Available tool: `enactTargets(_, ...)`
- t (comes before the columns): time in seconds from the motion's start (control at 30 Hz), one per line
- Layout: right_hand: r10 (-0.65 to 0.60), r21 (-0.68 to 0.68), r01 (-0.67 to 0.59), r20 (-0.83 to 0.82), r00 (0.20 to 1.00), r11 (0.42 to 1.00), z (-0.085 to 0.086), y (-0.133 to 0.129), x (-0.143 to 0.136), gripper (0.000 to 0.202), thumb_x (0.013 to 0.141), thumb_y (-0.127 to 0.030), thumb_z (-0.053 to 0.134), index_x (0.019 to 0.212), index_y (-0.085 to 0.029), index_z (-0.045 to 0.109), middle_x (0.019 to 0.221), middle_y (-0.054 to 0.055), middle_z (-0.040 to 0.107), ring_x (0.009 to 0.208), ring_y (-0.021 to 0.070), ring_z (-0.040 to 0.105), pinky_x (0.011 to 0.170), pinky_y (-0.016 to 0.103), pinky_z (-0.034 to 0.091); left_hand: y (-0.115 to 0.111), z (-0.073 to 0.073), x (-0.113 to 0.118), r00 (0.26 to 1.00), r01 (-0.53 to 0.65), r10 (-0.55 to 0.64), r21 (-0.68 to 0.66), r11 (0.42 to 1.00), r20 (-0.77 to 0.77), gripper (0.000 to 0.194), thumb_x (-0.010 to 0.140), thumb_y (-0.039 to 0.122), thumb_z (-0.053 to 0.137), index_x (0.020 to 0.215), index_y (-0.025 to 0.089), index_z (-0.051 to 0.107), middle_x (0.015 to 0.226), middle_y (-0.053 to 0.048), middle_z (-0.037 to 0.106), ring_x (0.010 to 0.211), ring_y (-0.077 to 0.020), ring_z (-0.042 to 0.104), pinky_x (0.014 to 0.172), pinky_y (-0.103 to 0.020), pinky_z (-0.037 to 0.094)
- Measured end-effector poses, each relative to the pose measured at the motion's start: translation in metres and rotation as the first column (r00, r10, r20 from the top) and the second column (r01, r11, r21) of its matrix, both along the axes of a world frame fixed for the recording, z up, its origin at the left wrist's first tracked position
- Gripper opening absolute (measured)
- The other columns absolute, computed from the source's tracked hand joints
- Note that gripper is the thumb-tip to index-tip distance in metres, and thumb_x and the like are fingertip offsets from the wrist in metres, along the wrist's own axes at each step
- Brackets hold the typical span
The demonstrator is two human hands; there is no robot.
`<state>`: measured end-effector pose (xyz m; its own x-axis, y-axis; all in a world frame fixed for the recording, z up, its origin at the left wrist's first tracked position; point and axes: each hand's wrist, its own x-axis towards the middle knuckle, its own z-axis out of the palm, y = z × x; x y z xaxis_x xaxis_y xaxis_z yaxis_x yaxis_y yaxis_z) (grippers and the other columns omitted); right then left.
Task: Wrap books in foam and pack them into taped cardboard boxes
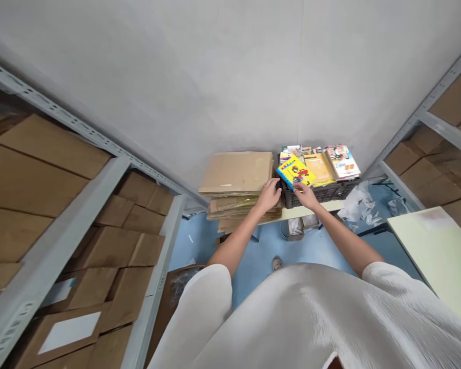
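Observation:
A yellow booklet (pixel 296 171) with a blue edge and a cartoon figure lies tilted on top of a black plastic crate (pixel 322 193) full of books. My right hand (pixel 306 197) pinches the booklet's lower edge, thumb and fingers closed on it. Close by, my left hand (pixel 269 196) is at the crate's left corner, beside the stack of flattened cardboard (pixel 238 173). Its fingers are bent and apart, and no held thing shows in them. Other books in the crate include a white-covered book (pixel 344 163) and an orange-yellow book (pixel 318 168).
Shelves with brown cartons (pixel 111 251) stand on the left, and more cartons (pixel 426 169) fill shelves at right. A pale tabletop (pixel 438 251) is at the right. Crumpled white plastic (pixel 359 205) lies beside the crate. Below, a small box (pixel 295 230) sits on the blue floor (pixel 261 251).

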<state>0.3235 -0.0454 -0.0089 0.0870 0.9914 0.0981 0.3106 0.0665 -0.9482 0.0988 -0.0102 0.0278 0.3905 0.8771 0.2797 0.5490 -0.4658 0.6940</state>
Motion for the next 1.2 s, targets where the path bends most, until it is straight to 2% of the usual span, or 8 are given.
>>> enactTargets(0.13,0.058,0.007,-0.058,0.094,0.994,0.998,-0.002,0.037,-0.064,0.033,0.090,-0.031,0.061,0.118,-0.024,0.077,0.128,0.009,0.078,0.116,0.0269,0.073,0.113,0.050,0.057,0.028,-0.002,-0.078,0.993,-0.104,0.103,-0.032,0.994,-0.053,0.051,0.098,0.020,0.058,0.150,0.021,0.062,0.153,-0.015,0.065,0.148,-0.0305,0.057,0.132,-0.051,0.042)
enactTargets(0.23,0.090,0.054,-0.104,0.217,0.972,0.993,-0.003,0.061,-0.092,0.035,0.089,-0.027,0.060,0.119,-0.024,0.077,0.132,0.010,0.075,0.128,0.0288,0.068,0.119,0.050,0.053,0.046,-0.004,-0.124,0.978,-0.177,0.171,-0.047,0.983,-0.120,0.053,0.100,0.021,0.056,0.153,0.019,0.060,0.157,-0.016,0.062,0.151,-0.0310,0.055,0.132,-0.049,0.042)
enactTargets(0.33,0.089,0.061,-0.118,0.351,0.932,0.991,-0.004,0.079,-0.108,0.037,0.089,-0.026,0.060,0.122,-0.023,0.076,0.139,0.013,0.070,0.139,0.0320,0.061,0.126,0.053,0.046,0.065,-0.007,-0.159,0.958,-0.249,0.237,-0.052,0.967,-0.162,0.054,0.101,0.022,0.055,0.154,0.018,0.059,0.160,-0.017,0.059,0.153,-0.0314,0.053,0.133,-0.049,0.041)
enactTargets(0.47,0.062,-0.009,-0.067,0.494,0.867,0.998,-0.004,0.094,-0.119,0.041,0.091,-0.030,0.061,0.129,-0.023,0.075,0.151,0.016,0.061,0.141,0.0374,0.057,0.124,0.059,0.046,0.089,-0.011,-0.191,0.916,-0.350,0.327,-0.064,0.935,-0.232,0.055,0.100,0.024,0.058,0.154,0.020,0.060,0.161,-0.017,0.057,0.155,-0.0330,0.050,0.133,-0.050,0.039)
enactTargets(0.7,0.042,-0.044,-0.021,0.576,0.816,0.999,-0.001,0.105,-0.128,0.042,0.095,-0.035,0.058,0.133,-0.025,0.072,0.153,0.016,0.058,0.140,0.0402,0.055,0.117,0.060,0.050,0.114,-0.003,-0.214,0.786,-0.545,0.483,-0.064,0.836,-0.386,0.067,0.099,0.040,0.062,0.161,0.018,0.051,0.174,-0.021,0.041,0.165,-0.0399,0.033,0.135,-0.059,0.030)
enactTargets(0.9,0.024,-0.057,0.011,0.574,0.818,0.998,0.004,0.109,-0.131,0.044,0.095,-0.036,0.055,0.135,-0.023,0.070,0.147,0.017,0.060,0.133,0.0404,0.059,0.113,0.060,0.052,0.120,0.005,-0.216,0.716,-0.643,0.514,-0.161,0.749,-0.472,0.082,0.095,0.056,0.064,0.162,0.013,0.045,0.178,-0.028,0.031,0.164,-0.0455,0.034,0.133,-0.059,0.029)
enactTargets(1.07,-0.036,-0.053,0.076,0.531,0.846,0.996,0.007,0.110,-0.133,0.043,0.093,-0.040,0.057,0.132,-0.026,0.070,0.143,0.014,0.062,0.129,0.0408,0.059,0.109,0.063,0.053,0.121,0.010,-0.221,0.697,-0.680,0.538,-0.197,0.707,-0.475,0.087,0.086,0.065,0.073,0.157,0.022,0.048,0.171,-0.023,0.042,0.158,-0.0453,0.040,0.128,-0.060,0.035)
enactTargets(1.2,-0.116,-0.007,0.137,0.493,0.862,0.991,0.010,0.106,-0.136,0.043,0.089,-0.040,0.061,0.129,-0.026,0.070,0.151,0.016,0.058,0.137,0.0430,0.055,0.113,0.066,0.050,0.118,0.020,-0.226,0.678,-0.715,0.563,-0.248,0.653,-0.472,0.092,0.076,0.071,0.082,0.152,0.028,0.051,0.157,-0.020,0.054,0.155,-0.0462,0.040,0.124,-0.061,0.037)
